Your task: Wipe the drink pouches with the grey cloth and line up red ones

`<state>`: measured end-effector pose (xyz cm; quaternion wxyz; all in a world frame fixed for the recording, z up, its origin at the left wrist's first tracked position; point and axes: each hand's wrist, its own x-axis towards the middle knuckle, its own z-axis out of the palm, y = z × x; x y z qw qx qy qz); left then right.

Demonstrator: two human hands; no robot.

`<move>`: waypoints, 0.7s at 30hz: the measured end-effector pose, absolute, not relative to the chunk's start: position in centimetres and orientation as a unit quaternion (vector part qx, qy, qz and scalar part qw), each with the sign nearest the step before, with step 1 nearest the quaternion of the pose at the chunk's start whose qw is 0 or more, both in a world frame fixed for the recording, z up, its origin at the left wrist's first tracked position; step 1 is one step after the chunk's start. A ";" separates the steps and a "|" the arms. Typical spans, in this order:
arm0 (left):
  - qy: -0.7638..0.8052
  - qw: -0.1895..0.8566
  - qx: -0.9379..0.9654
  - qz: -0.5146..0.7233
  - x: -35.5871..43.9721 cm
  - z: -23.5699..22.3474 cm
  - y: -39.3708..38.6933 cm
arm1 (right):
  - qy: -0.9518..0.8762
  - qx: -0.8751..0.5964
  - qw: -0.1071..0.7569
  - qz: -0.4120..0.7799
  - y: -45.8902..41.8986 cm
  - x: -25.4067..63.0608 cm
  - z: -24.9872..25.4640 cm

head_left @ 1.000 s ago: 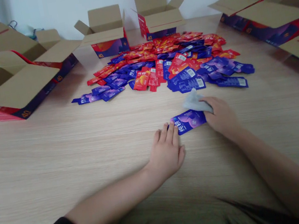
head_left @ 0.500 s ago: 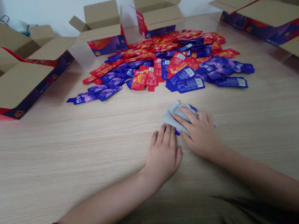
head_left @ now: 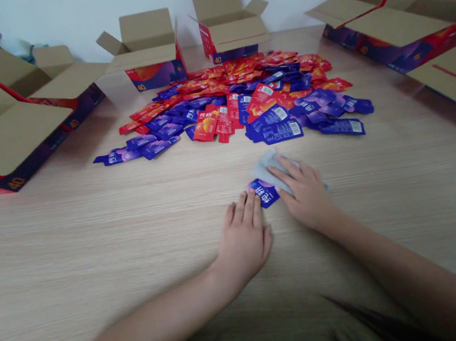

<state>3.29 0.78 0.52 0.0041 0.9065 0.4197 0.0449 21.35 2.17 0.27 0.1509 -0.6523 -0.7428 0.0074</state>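
A blue pouch [head_left: 265, 192] with white characters lies flat on the table, its right part covered. My left hand [head_left: 243, 235] rests low with fingers stretched out, the fingertips pressing the pouch's left edge. Over the pouch's right side, my right hand [head_left: 305, 192] holds a crumpled light grey cloth [head_left: 270, 164] against it. The cloth bunches under the right fingers and pokes out past the hand on its far side.
A pile of red pouches [head_left: 206, 124] and blue pouches [head_left: 283, 131] lies beyond my hands. Open cartons stand around it: a left one [head_left: 27, 135], two at the back [head_left: 156, 74] [head_left: 230, 35], and right-hand ones [head_left: 398, 32]. A wall closes off the back.
The cloth and my right hand have shifted slightly right across the pouch, so more of its left printed face shows. My left hand stays at the pouch's edge. The camera view has shifted a little.
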 end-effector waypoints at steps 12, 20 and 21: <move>0.423 0.018 0.905 0.045 3.4 0.8 0.8 | -0.747 -0.645 0.160 0.003 2.3 21.9 0.1; 0.420 0.025 0.907 0.027 3.3 0.8 0.8 | -0.811 -0.570 0.128 0.027 1.5 20.2 0.4; 0.421 0.020 0.906 0.032 3.3 0.8 0.8 | -0.795 -0.592 0.133 0.022 1.8 20.7 0.3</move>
